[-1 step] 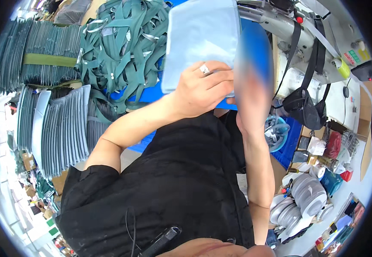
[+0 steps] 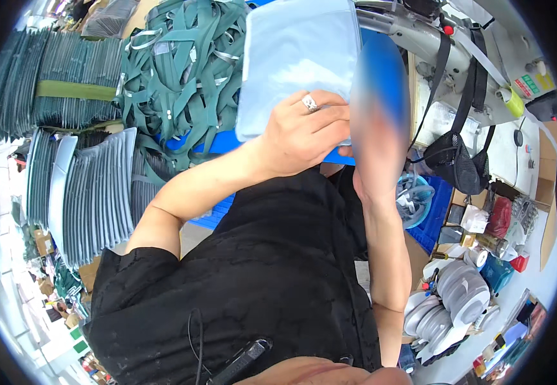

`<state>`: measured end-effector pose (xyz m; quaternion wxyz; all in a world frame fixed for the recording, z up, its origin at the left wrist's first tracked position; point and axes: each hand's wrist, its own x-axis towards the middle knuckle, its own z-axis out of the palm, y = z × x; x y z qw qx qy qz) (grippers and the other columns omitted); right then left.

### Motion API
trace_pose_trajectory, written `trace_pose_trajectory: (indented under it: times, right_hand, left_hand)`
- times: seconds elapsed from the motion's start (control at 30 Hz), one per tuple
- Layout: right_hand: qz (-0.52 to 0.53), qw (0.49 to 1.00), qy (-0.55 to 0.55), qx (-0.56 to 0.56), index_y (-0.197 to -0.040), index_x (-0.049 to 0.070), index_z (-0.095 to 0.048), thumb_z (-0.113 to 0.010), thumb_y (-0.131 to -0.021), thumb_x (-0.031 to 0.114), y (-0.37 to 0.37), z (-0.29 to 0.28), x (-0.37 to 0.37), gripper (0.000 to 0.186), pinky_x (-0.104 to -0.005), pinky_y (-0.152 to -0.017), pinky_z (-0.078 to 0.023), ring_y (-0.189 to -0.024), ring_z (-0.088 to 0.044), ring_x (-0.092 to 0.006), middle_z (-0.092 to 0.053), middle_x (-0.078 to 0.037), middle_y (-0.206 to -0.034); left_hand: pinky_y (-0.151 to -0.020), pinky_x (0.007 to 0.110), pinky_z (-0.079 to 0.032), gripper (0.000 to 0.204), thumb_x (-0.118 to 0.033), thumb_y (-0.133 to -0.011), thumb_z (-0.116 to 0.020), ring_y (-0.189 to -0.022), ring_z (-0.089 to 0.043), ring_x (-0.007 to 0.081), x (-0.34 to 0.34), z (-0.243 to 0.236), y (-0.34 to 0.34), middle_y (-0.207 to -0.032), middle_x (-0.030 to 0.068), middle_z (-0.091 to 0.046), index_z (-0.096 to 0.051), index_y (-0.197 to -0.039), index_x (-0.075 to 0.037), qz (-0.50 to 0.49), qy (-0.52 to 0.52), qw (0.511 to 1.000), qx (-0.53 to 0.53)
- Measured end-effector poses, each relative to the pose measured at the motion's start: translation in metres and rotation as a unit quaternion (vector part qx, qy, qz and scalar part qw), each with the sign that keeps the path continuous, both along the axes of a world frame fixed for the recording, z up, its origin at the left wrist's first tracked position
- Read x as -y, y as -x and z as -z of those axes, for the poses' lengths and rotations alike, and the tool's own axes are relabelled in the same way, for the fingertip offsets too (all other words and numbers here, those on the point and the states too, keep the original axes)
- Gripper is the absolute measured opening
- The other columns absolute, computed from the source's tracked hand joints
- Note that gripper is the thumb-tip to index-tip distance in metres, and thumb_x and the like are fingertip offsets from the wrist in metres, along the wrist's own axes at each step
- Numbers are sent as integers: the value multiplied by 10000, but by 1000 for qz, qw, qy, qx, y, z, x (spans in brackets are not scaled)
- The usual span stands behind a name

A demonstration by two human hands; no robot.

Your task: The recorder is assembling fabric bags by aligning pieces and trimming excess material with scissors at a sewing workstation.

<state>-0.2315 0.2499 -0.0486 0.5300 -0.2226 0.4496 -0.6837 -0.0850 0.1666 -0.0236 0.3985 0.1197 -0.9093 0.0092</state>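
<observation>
A translucent, pale blue plastic pouch (image 2: 301, 54) with a stitched-looking rim lies over a blue surface in front of me. My left hand (image 2: 307, 133), wearing a ring, has its fingers curled at the pouch's lower right corner and grips that edge. Right beside it is my right hand (image 2: 378, 151), at the pouch's right edge. A blurred patch smears its fingers, so their pose and anything in them cannot be made out. Just beyond the hands, to the right, stands a sewing machine (image 2: 413, 38).
Green straps (image 2: 182, 70) are heaped left of the pouch. Farther left stand bundled stacks of dark green flat pieces (image 2: 76, 58) and grey-edged panels (image 2: 99, 192). A black mesh bag (image 2: 461, 160) hangs at right, above a light blue basket (image 2: 416, 199). White reels (image 2: 461, 292) lie lower right.
The plastic pouch has shifted slightly to the left. My left hand has turned a little, while my right hand shows no clear movement.
</observation>
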Motion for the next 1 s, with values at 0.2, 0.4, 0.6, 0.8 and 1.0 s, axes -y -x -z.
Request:
trace_pose_trajectory:
  times: [0.2, 0.4, 0.6, 0.8, 1.0]
  right_hand:
    - [15, 996, 43, 72, -1206, -42, -689, -586, -1005, -7, -6, -4, 24, 228, -265, -638, -658, -812, -708, -102, -728, -80, -1010]
    - [10, 995, 53, 81, -1206, -39, -690, -590, -1006, 1, -5, -3, 59, 227, -280, -666, -663, -853, -712, -111, -733, -90, -1025]
    - [28, 995, 42, 86, -1206, -32, -697, -612, -1004, 28, -3, -13, 97, 227, -275, -670, -650, -850, -713, -118, -736, -90, -1008]
    - [31, 996, 26, 81, -1200, -30, -704, -657, -988, 58, 5, -20, 134, 234, -268, -648, -633, -824, -695, -101, -728, -67, -985]
    - [66, 993, 11, 95, -1111, -30, -738, -721, -943, 77, 8, -27, 155, 201, -267, -637, -613, -796, -678, -105, -719, -56, -962]
  left_hand:
    - [-661, 289, -507, 221, -78, -727, -726, -914, -714, 182, 20, -35, 3, -1111, 18, -763, -734, -948, -72, -14, 17, 999, 40]
    - [-664, 278, -489, 238, -113, -730, -722, -919, -703, 148, 57, -49, 6, -1082, -7, -764, -744, -965, -87, -17, 48, 994, 100]
    - [-668, 282, -496, 291, -127, -711, -707, -934, -702, 146, 96, -57, 12, -1053, -12, -760, -749, -998, -104, -9, 59, 991, 118]
    - [-659, 299, -491, 283, -108, -726, -700, -910, -696, 148, 133, -67, 23, -1039, -26, -753, -738, -1006, -118, -7, 81, 984, 159]
    - [-738, 341, -518, 365, -78, -772, -738, -950, -698, 203, 159, -62, 18, -1097, -6, -733, -714, -1133, -125, -43, 76, 978, 192]
